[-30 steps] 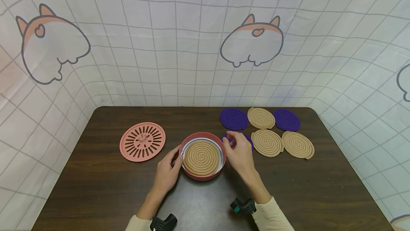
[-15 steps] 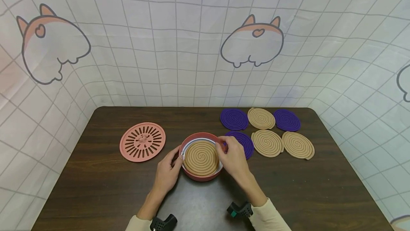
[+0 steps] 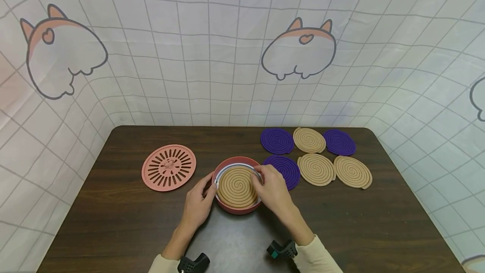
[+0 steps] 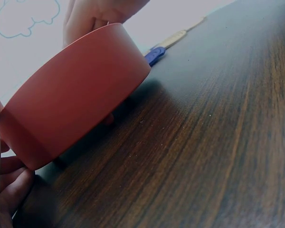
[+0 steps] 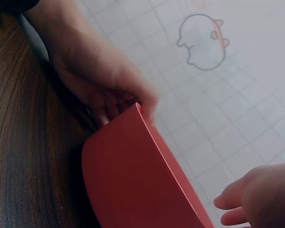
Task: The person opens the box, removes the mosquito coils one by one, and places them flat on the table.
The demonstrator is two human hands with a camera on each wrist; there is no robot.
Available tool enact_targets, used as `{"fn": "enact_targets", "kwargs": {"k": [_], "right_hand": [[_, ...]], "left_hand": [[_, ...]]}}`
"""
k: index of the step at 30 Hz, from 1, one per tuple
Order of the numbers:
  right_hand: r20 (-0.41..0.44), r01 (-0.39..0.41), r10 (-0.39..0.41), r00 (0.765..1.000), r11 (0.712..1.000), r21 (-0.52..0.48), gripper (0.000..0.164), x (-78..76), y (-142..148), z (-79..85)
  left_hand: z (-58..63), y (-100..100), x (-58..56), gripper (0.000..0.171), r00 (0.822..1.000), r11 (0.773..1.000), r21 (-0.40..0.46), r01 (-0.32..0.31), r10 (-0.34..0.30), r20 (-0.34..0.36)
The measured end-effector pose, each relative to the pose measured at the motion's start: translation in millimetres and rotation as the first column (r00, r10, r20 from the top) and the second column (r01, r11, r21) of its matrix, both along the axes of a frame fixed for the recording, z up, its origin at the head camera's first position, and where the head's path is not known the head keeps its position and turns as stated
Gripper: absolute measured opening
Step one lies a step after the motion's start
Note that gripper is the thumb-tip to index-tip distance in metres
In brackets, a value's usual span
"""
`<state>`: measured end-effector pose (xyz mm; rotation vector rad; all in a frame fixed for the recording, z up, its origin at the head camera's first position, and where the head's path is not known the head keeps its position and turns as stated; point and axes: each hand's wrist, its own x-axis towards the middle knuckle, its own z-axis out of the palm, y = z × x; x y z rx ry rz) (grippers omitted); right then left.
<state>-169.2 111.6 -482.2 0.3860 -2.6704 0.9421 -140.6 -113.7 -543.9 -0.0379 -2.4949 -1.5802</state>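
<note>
A tan mosquito coil lies flat in the round red coil holder at the table's middle; a white ring shows around it. My left hand grips the holder's left side, thumb over the rim and fingers against the outer wall. Over the right rim reaches my right hand, its thumb and index fingertips at the coil's right edge. I cannot tell whether they pinch it. In the left wrist view the holder's wall hides much of both hands. Right fingers show beyond the rim in the right wrist view.
A pink slotted lid lies left of the holder. On the right rest several purple coils and tan coils, one purple coil close behind my right hand. A white grid-patterned cloth hangs behind the dark wooden table.
My right hand has moved left from over the near purple coil, across the holder's rim, to the tan coil's right edge. The left hand and holder have stayed put.
</note>
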Motion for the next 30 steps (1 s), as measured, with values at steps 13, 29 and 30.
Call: {"fn": "enact_targets", "kwargs": {"k": [13,29,30], "right_hand": [[-0.023,-0.001,0.004,1.000,0.992,0.124,0.023,1.1,-3,-4.7],[-0.172,0.026,0.018,0.985,0.967,0.253,0.012,1.7,-9,-14.9],[-0.175,0.026,0.020,0.984,0.965,0.259,0.012,1.6,-9,-14.7]], "left_hand": [[-0.4,0,-0.5,0.039,1.000,1.000,-0.009,0.000,0.000,-0.005],[-0.5,0,-0.8,0.039,1.000,1.000,-0.006,0.000,0.000,0.014],[-0.6,0,-1.0,0.039,1.000,1.000,-0.007,0.000,0.000,0.014]]}}
